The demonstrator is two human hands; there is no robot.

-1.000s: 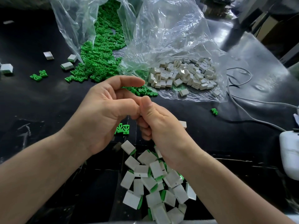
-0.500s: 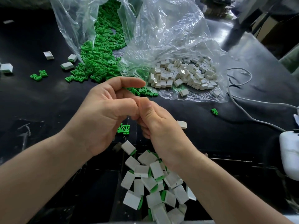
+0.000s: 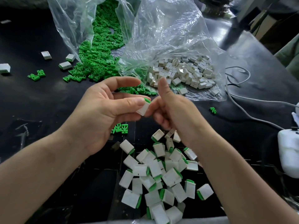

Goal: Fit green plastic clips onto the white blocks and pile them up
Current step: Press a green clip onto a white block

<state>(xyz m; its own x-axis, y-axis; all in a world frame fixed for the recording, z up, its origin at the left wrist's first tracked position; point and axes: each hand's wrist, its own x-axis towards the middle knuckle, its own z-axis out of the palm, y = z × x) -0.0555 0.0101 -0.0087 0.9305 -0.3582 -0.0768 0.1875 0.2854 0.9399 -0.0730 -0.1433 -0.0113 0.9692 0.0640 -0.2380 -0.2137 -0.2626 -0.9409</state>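
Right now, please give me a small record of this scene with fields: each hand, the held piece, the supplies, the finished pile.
Left hand: pinches the white block
Held piece: white block with a green clip at its top end
Right hand: thumb raised, fingers curled beside the block; contact unclear
Supplies: bag of green clips at left, bag of white blocks at right, both on the black table
Finished pile: clipped blocks heaped below the hands
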